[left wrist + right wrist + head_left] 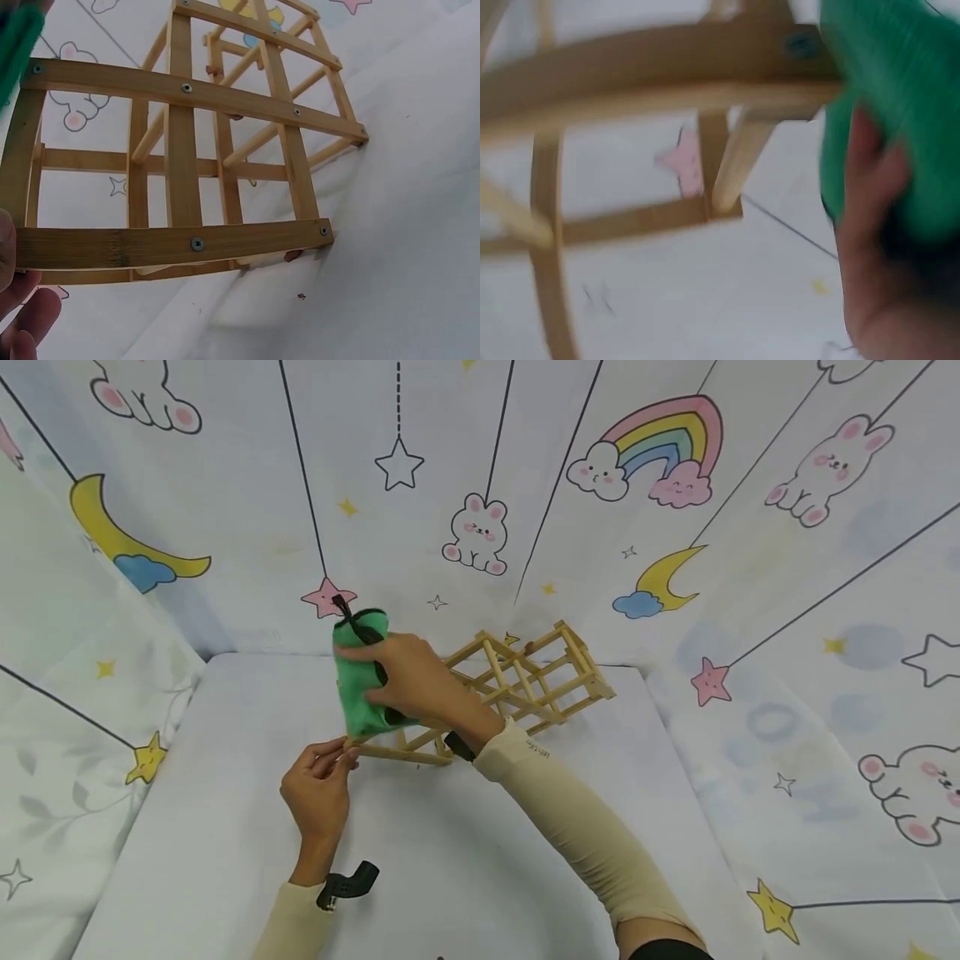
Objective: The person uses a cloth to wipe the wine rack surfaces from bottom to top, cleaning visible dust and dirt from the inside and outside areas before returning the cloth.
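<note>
A folding wooden lattice rack (420, 757), made of flat slats and round dowels, stands at the back of the table. My left hand (318, 785) pinches its near left end between thumb and fingers; in the left wrist view the fingertips (39, 311) sit at the lower slat's end. My right hand (420, 681) grips a green cloth (358, 681) with dark trim and a black loop at the top. The cloth hangs over the rack's left end, its lower edge close above my left fingers. In the right wrist view, the green cloth (922, 172) overlaps a blurred slat's end.
The white table (465, 877) extends toward me, with a small dark crumb (301, 296) beside the rack. Behind and on both sides hangs a white curtain (247, 485) printed with rabbits, stars and moons. The rack's far end (592, 681) reaches right, near the table's back edge.
</note>
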{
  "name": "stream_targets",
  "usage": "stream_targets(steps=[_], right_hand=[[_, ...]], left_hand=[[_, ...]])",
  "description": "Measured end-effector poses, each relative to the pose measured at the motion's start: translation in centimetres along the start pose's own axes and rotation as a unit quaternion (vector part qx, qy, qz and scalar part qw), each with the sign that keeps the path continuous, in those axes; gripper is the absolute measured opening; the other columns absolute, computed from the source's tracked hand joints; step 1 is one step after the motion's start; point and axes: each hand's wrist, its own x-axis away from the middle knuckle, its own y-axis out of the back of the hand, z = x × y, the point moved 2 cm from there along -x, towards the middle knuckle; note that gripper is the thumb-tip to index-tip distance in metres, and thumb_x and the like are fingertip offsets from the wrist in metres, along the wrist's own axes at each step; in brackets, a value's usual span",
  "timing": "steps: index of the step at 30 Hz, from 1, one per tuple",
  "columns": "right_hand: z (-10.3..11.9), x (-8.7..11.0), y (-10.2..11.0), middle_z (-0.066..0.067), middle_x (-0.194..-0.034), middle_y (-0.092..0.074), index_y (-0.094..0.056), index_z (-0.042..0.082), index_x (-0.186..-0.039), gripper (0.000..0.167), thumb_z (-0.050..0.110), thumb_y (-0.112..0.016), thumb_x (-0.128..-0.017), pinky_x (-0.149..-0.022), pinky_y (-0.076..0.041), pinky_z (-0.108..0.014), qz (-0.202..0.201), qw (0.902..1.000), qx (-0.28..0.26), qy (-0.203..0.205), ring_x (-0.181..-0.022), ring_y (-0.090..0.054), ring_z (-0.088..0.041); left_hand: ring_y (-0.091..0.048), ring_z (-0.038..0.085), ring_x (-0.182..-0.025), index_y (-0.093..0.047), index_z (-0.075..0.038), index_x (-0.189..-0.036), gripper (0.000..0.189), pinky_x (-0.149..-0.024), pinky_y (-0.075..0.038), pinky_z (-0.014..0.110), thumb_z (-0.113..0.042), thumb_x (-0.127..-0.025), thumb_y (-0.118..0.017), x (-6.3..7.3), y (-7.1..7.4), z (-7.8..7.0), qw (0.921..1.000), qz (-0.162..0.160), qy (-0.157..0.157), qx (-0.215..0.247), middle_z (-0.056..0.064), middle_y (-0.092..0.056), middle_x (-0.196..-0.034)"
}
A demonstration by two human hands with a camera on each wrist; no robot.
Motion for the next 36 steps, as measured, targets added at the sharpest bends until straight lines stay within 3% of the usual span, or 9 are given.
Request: stream_targets(steps=[4, 6, 9, 13, 17, 23, 28, 33, 36], right_hand=[[-0.7, 1.1, -0.1, -0.009, -0.142, -0.068, -0.06, 0.035, -0.151, 0.067, 0.023, -0.088, -0.091, -0.088, -0.055, -0.027, 0.017, 0.9991, -0.029, 0.027, -0.114, -0.062, -0.016], [-1.3, 1.7, 0.1, -0.012, -0.141, -0.069, -0.061, 0.031, -0.151, 0.063, 0.02, -0.085, -0.094, -0.088, -0.059, -0.03, -0.063, 0.9969, 0.024, 0.041, -0.112, -0.068, -0.02], [-3.3, 2.9, 1.6, -0.021, -0.14, -0.068, -0.063, 0.026, -0.15, 0.06, 0.016, -0.084, -0.094, -0.09, -0.062, -0.04, -0.228, 0.9723, 0.054, 0.004, -0.113, -0.074, -0.031], [-8.2, 6.5, 4.3, -0.021, -0.149, -0.063, -0.064, 0.038, -0.147, 0.064, 0.02, -0.089, -0.09, -0.098, -0.061, -0.045, -0.326, 0.9356, -0.099, -0.091, -0.126, -0.068, -0.031], [-14.0, 12.5, 5.8, -0.012, -0.163, -0.051, -0.063, 0.046, -0.144, 0.067, 0.023, -0.09, -0.088, -0.112, -0.051, -0.049, -0.331, 0.8883, -0.27, -0.17, -0.141, -0.054, -0.027], [-21.4, 20.5, 5.2, -0.01, -0.167, -0.041, -0.059, 0.038, -0.151, 0.068, 0.018, -0.087, -0.091, -0.12, -0.042, -0.054, -0.304, 0.8478, -0.347, -0.261, -0.146, -0.045, -0.028], [-23.8, 22.7, 3.3, -0.01, -0.171, -0.035, -0.051, 0.042, -0.156, 0.07, 0.026, -0.082, -0.096, -0.121, -0.041, -0.054, -0.279, 0.836, -0.369, -0.295, -0.15, -0.041, -0.03], [-23.4, 23.8, 2.5, -0.009, -0.17, -0.037, -0.051, 0.043, -0.156, 0.068, 0.031, -0.082, -0.096, -0.12, -0.043, -0.053, -0.278, 0.8386, -0.361, -0.299, -0.151, -0.042, -0.03], [-22.2, 24.6, 2.6, -0.01, -0.167, -0.042, -0.054, 0.042, -0.154, 0.067, 0.031, -0.084, -0.095, -0.113, -0.051, -0.043, -0.28, 0.8433, -0.345, -0.303, -0.147, -0.046, -0.031]], left_hand=[[-0.073, -0.007, -0.073, -0.079, 0.005, -0.107, 0.019, -0.066, -0.056, 0.01, 0.003, -0.089, -0.083, -0.2, 0.1, 0.1, 0.9998, -0.008, -0.002, -0.017, 0.026, -0.08, -0.097], [-0.073, -0.007, -0.076, -0.079, 0.004, -0.108, 0.022, -0.067, -0.056, 0.009, -0.001, -0.088, -0.085, -0.5, 0.0, 0.2, 0.9998, -0.007, 0.005, -0.021, 0.024, -0.081, -0.098], [-0.072, -0.009, -0.079, -0.08, 0.0, -0.109, 0.024, -0.068, -0.052, 0.009, -0.006, -0.087, -0.087, -0.7, -0.1, 0.4, 0.9988, -0.008, 0.012, -0.048, 0.021, -0.082, -0.099], [-0.069, -0.012, -0.083, -0.081, -0.003, -0.111, 0.027, -0.068, -0.049, 0.01, -0.008, -0.086, -0.089, -0.9, -0.3, 0.5, 0.9963, -0.009, 0.007, -0.086, 0.017, -0.083, -0.101], [-0.062, -0.007, -0.098, -0.08, -0.005, -0.118, 0.035, -0.081, -0.045, 0.014, -0.011, -0.085, -0.09, -0.9, -0.4, -0.1, 0.9883, -0.012, -0.034, -0.148, 0.013, -0.082, -0.11], [-0.06, 0.034, -0.102, -0.078, -0.009, -0.129, 0.055, -0.088, -0.04, 0.039, -0.009, -0.076, -0.095, -1.3, -2.1, -4.0, 0.9711, 0.005, -0.172, -0.166, 0.016, -0.079, -0.122], [-0.064, 0.039, -0.095, -0.082, -0.007, -0.118, 0.048, -0.086, -0.04, 0.048, -0.015, -0.073, -0.096, -2.6, -5.1, -6.3, 0.9542, 0.053, -0.252, -0.153, 0.014, -0.081, -0.117], [-0.068, 0.037, -0.084, -0.085, -0.005, -0.105, 0.031, -0.075, -0.038, 0.042, -0.016, -0.076, -0.093, -4.2, -6.4, -6.4, 0.9542, 0.055, -0.253, -0.151, 0.013, -0.083, -0.106], [-0.068, 0.036, -0.083, -0.085, -0.006, -0.107, 0.031, -0.072, -0.038, 0.04, -0.018, -0.079, -0.091, -5.4, -6.6, -6.1, 0.956, 0.061, -0.244, -0.151, 0.013, -0.083, -0.105]])
